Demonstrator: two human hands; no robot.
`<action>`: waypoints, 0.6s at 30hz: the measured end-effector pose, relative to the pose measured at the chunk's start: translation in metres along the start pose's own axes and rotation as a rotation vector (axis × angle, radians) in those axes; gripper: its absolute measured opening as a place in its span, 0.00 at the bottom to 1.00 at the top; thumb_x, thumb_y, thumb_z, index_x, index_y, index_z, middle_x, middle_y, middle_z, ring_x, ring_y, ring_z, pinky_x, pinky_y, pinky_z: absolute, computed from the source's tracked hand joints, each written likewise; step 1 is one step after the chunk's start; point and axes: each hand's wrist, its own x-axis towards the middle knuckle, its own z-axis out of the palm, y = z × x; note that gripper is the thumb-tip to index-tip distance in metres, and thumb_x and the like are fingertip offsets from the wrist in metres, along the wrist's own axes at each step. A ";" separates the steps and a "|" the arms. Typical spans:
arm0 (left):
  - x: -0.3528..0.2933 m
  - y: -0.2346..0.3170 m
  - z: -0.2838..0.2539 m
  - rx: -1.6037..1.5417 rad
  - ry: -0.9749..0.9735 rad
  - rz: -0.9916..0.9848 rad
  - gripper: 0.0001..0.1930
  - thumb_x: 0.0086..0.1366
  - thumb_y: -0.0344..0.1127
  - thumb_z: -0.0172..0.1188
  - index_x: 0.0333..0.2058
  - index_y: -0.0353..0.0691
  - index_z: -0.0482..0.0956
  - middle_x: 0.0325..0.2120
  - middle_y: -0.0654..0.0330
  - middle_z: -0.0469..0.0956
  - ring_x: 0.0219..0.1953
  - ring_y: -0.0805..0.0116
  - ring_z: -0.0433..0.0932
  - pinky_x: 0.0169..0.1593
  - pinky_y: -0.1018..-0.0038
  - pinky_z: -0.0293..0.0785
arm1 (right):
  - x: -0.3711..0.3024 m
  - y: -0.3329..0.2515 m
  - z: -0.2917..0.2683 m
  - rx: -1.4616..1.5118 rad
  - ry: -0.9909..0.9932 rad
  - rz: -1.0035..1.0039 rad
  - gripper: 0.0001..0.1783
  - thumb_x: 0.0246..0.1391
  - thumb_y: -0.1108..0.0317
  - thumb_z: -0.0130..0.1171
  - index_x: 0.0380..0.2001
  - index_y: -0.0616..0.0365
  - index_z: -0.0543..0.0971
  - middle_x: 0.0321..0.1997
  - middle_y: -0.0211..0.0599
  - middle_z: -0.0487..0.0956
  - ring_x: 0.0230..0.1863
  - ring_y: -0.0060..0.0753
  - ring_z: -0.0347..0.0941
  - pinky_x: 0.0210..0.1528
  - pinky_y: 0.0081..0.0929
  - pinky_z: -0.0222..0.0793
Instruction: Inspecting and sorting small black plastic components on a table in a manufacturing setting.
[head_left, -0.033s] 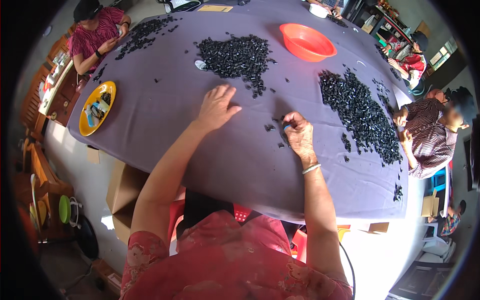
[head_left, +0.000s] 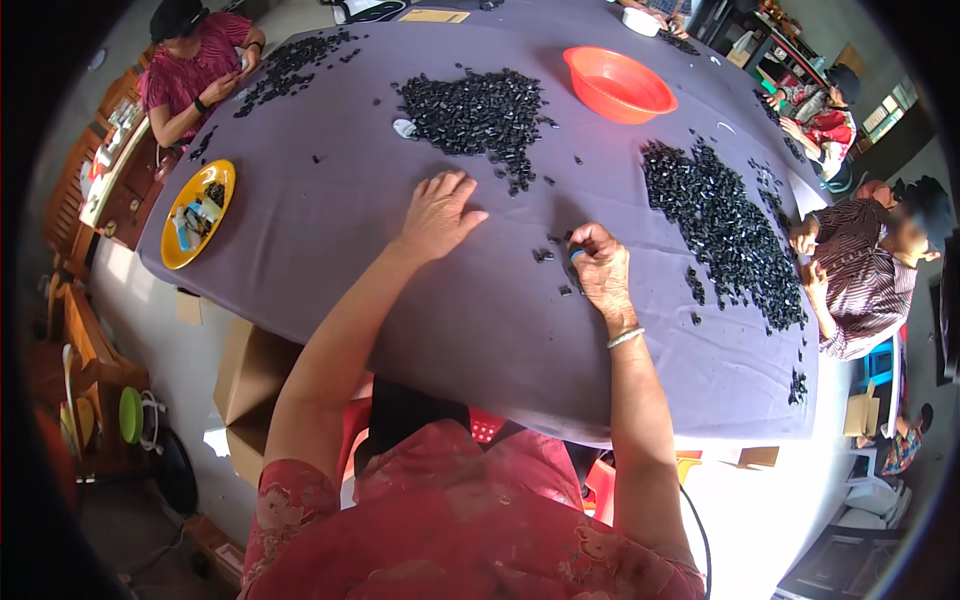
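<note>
My left hand [head_left: 437, 218] lies palm down on the grey-purple tablecloth [head_left: 300, 220], its fingers stretched out and nothing in them. Just beyond it is a heap of small black pieces [head_left: 475, 112], with a whitish flat scrap [head_left: 404, 128] at its left edge. To the right, my right hand [head_left: 604, 268] is closed in a pinch close to the cloth. A bit of blue shows by its fingers; whatever they hold is hidden. A few loose black pieces [head_left: 543, 255] are scattered just left of this hand. Farther right spreads a larger heap of black pieces [head_left: 725, 230].
A red plastic basin [head_left: 622, 108] stands at the far side between the heaps. On the left edge is a yellow plate [head_left: 178, 261] with small items. People sit around the table, one at the left [head_left: 205, 65], another at the right [head_left: 865, 265]. A cardboard box [head_left: 245, 375] is below the left edge.
</note>
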 end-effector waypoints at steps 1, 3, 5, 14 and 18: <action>0.001 0.004 0.000 0.010 0.002 0.002 0.28 0.61 0.52 0.54 0.54 0.39 0.67 0.56 0.54 0.62 0.59 0.56 0.60 0.62 0.62 0.54 | 0.001 0.005 0.000 0.024 0.009 -0.011 0.11 0.42 0.84 0.48 0.28 0.59 0.74 0.22 0.24 0.74 0.25 0.11 0.67 0.30 0.14 0.65; 0.001 0.009 -0.001 0.028 -0.001 -0.004 0.28 0.62 0.51 0.53 0.54 0.39 0.67 0.55 0.54 0.62 0.59 0.56 0.60 0.62 0.62 0.54 | -0.001 -0.004 -0.004 0.000 0.011 0.007 0.11 0.42 0.85 0.48 0.28 0.59 0.74 0.22 0.24 0.73 0.25 0.11 0.67 0.30 0.14 0.65; -0.001 0.011 -0.003 0.013 0.021 0.020 0.26 0.61 0.50 0.54 0.52 0.38 0.69 0.55 0.54 0.63 0.58 0.57 0.61 0.61 0.62 0.56 | 0.000 -0.004 -0.005 -0.063 0.011 0.027 0.13 0.41 0.86 0.47 0.29 0.60 0.74 0.24 0.24 0.74 0.26 0.13 0.68 0.32 0.13 0.65; -0.021 0.008 -0.025 -0.002 0.201 0.141 0.24 0.53 0.41 0.64 0.47 0.35 0.73 0.51 0.50 0.69 0.54 0.49 0.66 0.56 0.59 0.61 | -0.001 -0.006 -0.003 0.008 0.003 -0.115 0.10 0.37 0.82 0.53 0.28 0.60 0.76 0.20 0.37 0.73 0.22 0.23 0.68 0.27 0.23 0.67; -0.021 0.030 -0.036 -0.087 0.193 0.114 0.24 0.51 0.32 0.64 0.48 0.35 0.72 0.52 0.53 0.66 0.54 0.51 0.65 0.55 0.60 0.61 | 0.005 -0.004 0.002 0.071 0.034 0.048 0.08 0.37 0.82 0.52 0.25 0.62 0.73 0.19 0.35 0.72 0.22 0.21 0.67 0.27 0.22 0.66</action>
